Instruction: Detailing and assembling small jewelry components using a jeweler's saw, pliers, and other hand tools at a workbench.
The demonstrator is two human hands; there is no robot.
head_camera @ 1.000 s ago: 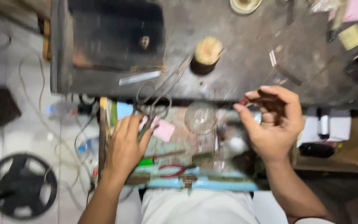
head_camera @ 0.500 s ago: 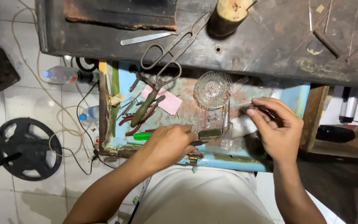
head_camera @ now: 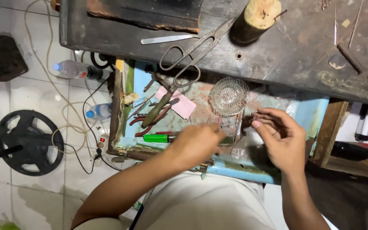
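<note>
Left hand (head_camera: 199,145) moved right since earlier frame, now over small clear plastic bag (head_camera: 231,127) in blue drawer (head_camera: 309,115); fingers curled, grip unclear. Right hand (head_camera: 280,136) pinches tiny dark piece, hard to see. Glass bowl (head_camera: 229,96) just beside; bump could tip it, piece could drop among tools.

Upper bottle (head_camera: 75,70): clear plastic, blue cap, dark label band near its base; lies on white floor tiles, left of the drawer.
Lower bottle (head_camera: 99,112): clear plastic, blue cap; lies just beside the drawer's left edge.
Clear packet (head_camera: 231,127): small, see-through, in the drawer below the glass dish.
Signs, screens: none seen.
</note>
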